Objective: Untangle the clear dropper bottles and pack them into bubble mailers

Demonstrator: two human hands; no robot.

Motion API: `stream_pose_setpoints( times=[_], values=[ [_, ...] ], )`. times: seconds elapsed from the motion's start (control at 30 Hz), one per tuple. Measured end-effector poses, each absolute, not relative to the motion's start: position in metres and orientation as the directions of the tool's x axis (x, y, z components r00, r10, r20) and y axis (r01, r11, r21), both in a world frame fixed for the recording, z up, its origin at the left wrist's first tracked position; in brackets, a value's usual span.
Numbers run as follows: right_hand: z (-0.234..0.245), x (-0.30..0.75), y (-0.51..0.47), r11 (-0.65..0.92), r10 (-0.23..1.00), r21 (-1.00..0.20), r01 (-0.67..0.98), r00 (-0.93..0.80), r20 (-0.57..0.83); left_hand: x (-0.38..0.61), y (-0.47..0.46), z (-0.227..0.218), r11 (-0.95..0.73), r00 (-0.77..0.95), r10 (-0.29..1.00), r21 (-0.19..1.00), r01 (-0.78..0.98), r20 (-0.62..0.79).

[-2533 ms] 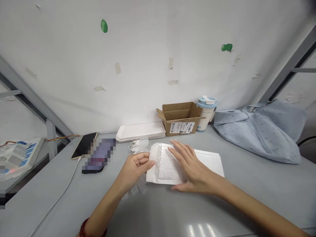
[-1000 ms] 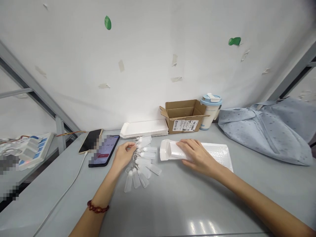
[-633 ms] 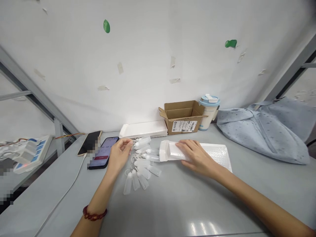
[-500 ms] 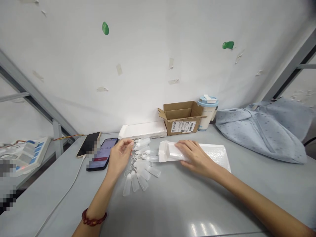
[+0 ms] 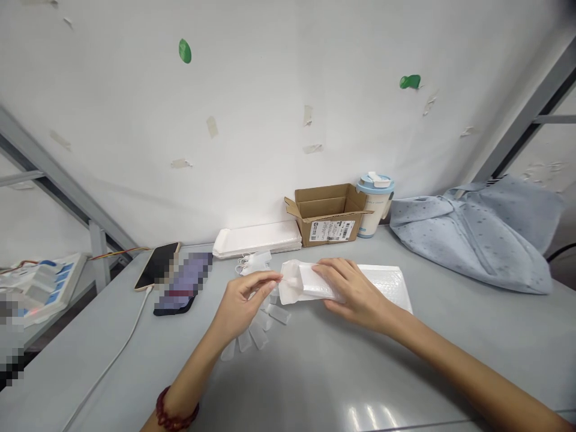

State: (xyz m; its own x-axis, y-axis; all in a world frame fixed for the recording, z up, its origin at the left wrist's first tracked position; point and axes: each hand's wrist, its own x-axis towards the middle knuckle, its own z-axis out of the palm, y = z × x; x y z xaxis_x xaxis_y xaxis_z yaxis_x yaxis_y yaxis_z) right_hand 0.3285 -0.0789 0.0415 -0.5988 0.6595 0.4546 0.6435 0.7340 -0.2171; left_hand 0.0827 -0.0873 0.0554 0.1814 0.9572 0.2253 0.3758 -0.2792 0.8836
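The right hand (image 5: 357, 294) wraps over the middle of the white envelope (image 5: 312, 283) above the table (image 5: 292, 390), probably squeezing its sides so that the mouth gapes towards the left hand (image 5: 243, 306), whose thumb and fingertips are narrowed right at that opening (whether they pinch anything, I cannot tell). The plastic pieces (image 5: 258, 334) lie fanned just beside the mouth, presumably to keep them within easy reach. Half a second ago the left hand was at their loops; now it has come across to the envelope, while the right hand's grip looks much the same
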Motion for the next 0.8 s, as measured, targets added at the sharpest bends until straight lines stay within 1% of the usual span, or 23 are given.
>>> stream_pose_setpoints(
  times=[0.07,0.17,0.23,0.27,0.33,0.43,0.5,0.7,0.8],
  values=[
    [0.041,0.329,-0.079,0.733,0.658,-0.216,0.645,-0.594,0.462,0.078,-0.086,0.058,-0.263,0.146,0.964,0.88,0.394,0.223],
    [0.04,0.33,-0.077,0.723,0.669,-0.215,0.656,-0.589,0.453,0.065,-0.079,0.061,-0.173,-0.037,0.977,0.889,0.424,0.208],
    [0.041,0.331,-0.076,0.716,0.678,-0.215,0.664,-0.588,0.442,0.055,-0.075,0.063,-0.107,-0.117,0.975,0.857,0.504,0.191],
    [0.041,0.331,-0.076,0.713,0.681,-0.215,0.667,-0.586,0.44,0.052,-0.073,0.063,-0.085,-0.123,0.975,0.828,0.554,0.183],
    [0.041,0.331,-0.075,0.71,0.683,-0.213,0.671,-0.584,0.439,0.049,-0.071,0.063,-0.068,-0.081,0.985,0.775,0.629,0.152],
    [0.041,0.331,-0.075,0.708,0.686,-0.214,0.673,-0.585,0.433,0.051,-0.071,0.058,-0.054,-0.008,0.997,0.74,0.671,0.081],
    [0.041,0.331,-0.075,0.708,0.687,-0.212,0.674,-0.588,0.426,0.055,-0.072,0.053,-0.041,0.001,0.998,0.722,0.691,0.055],
    [0.041,0.331,-0.075,0.706,0.691,-0.208,0.677,-0.594,0.412,0.063,-0.072,0.045,-0.029,-0.034,0.996,0.667,0.744,0.082],
    [0.041,0.331,-0.075,0.708,0.688,-0.206,0.675,-0.597,0.413,0.065,-0.072,0.045,-0.024,-0.053,0.994,0.665,0.746,0.095]
  ],
)
